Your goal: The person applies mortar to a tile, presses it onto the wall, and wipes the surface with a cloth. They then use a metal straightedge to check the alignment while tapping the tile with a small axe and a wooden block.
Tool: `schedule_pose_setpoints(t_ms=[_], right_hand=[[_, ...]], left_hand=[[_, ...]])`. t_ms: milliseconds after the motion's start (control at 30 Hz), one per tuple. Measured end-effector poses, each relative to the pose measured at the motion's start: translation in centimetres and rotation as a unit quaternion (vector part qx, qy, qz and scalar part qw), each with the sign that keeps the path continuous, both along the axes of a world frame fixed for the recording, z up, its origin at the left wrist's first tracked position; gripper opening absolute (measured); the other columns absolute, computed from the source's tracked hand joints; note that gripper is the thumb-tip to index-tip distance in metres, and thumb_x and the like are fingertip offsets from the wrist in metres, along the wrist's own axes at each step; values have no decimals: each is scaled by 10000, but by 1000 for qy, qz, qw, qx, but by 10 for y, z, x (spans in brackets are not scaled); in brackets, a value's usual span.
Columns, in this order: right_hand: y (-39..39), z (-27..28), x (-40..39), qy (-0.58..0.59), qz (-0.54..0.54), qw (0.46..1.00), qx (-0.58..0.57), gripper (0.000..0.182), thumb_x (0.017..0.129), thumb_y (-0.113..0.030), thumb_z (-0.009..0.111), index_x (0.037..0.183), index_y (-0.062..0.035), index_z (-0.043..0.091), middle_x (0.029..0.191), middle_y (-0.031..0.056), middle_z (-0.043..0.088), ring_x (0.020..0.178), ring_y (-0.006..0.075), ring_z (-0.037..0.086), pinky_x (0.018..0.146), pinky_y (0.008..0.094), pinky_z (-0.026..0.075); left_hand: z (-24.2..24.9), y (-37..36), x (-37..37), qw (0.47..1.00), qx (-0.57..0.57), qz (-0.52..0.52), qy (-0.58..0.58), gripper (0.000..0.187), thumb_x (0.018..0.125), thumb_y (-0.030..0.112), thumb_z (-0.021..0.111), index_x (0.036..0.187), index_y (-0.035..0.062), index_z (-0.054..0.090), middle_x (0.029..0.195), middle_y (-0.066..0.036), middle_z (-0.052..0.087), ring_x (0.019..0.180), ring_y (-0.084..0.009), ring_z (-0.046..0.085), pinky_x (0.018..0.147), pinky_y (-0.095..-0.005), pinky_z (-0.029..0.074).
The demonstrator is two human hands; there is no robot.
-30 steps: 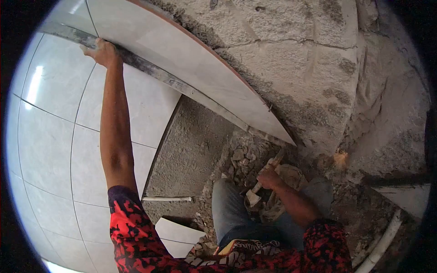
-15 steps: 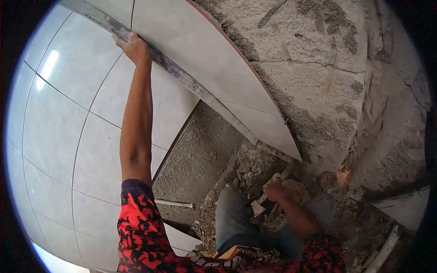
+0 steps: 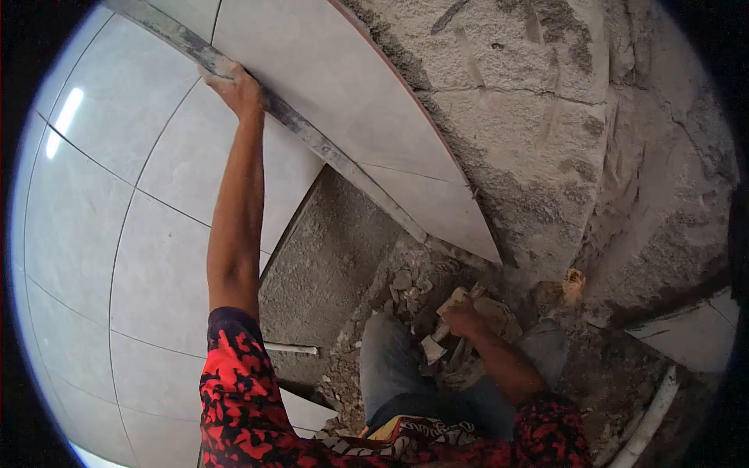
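Note:
My left hand (image 3: 236, 90) is closed on a long, worn metal straightedge (image 3: 312, 140). The bar runs diagonally where large pale tiles (image 3: 175, 234) meet another pale tiled surface (image 3: 335, 86). Low in front of me, my right hand (image 3: 463, 318) is closed around a pale tan, block-like piece (image 3: 451, 299), whose kind I cannot make out. Just below that hand lies a whitish broken piece (image 3: 433, 350). Beneath the straightedge's lower half is a patch of rough grey mortar (image 3: 331, 234) beside the tiles.
Loose rubble (image 3: 409, 285) lies around my knees. A rough, cracked cement surface (image 3: 515, 117) borders the upper tiles. A pale rod (image 3: 292, 349) rests on the mortar near my left sleeve. At the lower right are a pipe (image 3: 647, 421) and a pale slab (image 3: 694, 331).
The view has shifted slightly, so the surroundings sit further left. My left hand has moved a little down along the straightedge. My right hand stays low, the piece in it turned somewhat.

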State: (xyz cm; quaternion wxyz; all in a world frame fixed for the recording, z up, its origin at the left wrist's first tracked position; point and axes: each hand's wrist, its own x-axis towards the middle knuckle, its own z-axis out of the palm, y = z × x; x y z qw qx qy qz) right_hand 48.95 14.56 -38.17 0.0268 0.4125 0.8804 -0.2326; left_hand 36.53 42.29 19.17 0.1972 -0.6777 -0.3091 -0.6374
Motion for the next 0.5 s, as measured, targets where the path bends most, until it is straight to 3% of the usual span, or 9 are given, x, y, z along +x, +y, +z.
schedule_pose_setpoints(t_ms=[67,100,167,267,400,500], right_hand=[[5,-88,-17,144,-60,986,52,267,805,-156,538,1060,-128,612,1046,91,601,945,304,563,983,576,263],[5,-62,-11,142,-61,987,55,267,805,-156,538,1060,-128,612,1046,91,601,945,304,563,983,576,263],[2,23,4,-37,-2,999,8,308,788,-151,555,1092,-124,597,1100,99,580,950,304,560,943,565,319],[2,18,6,-21,0,998,52,312,771,-137,565,1080,-112,600,1119,113,566,986,300,550,903,564,359],[-4,-2,-1,68,-71,995,32,316,753,-118,563,1066,-103,603,1080,125,574,977,296,559,863,547,397],[4,-8,-4,52,-1,991,122,319,739,-127,580,1056,-100,608,1028,121,584,964,288,567,834,521,421]], left_hand=[[-25,4,-2,999,-18,-5,-29,657,883,234,461,1370,-45,119,1376,-248,245,1262,-347,286,1044,-366,216],[-42,0,0,998,-40,-1,-57,644,881,239,468,1362,-52,154,1380,-263,242,1283,-361,256,1059,-376,189],[-81,0,-6,997,-68,-25,-42,661,887,282,470,1356,-71,164,1376,-267,244,1284,-367,250,1064,-381,178],[-119,-8,1,995,-70,46,-51,683,893,315,465,1357,-78,154,1375,-273,241,1280,-379,248,1065,-382,173],[-115,-14,3,992,-112,-28,-53,646,918,327,430,1343,-69,147,1348,-245,258,1232,-338,299,1028,-384,225],[-104,-50,40,987,-128,-51,-86,639,919,302,429,1349,-58,123,1333,-245,272,1225,-326,307,1025,-378,226]])
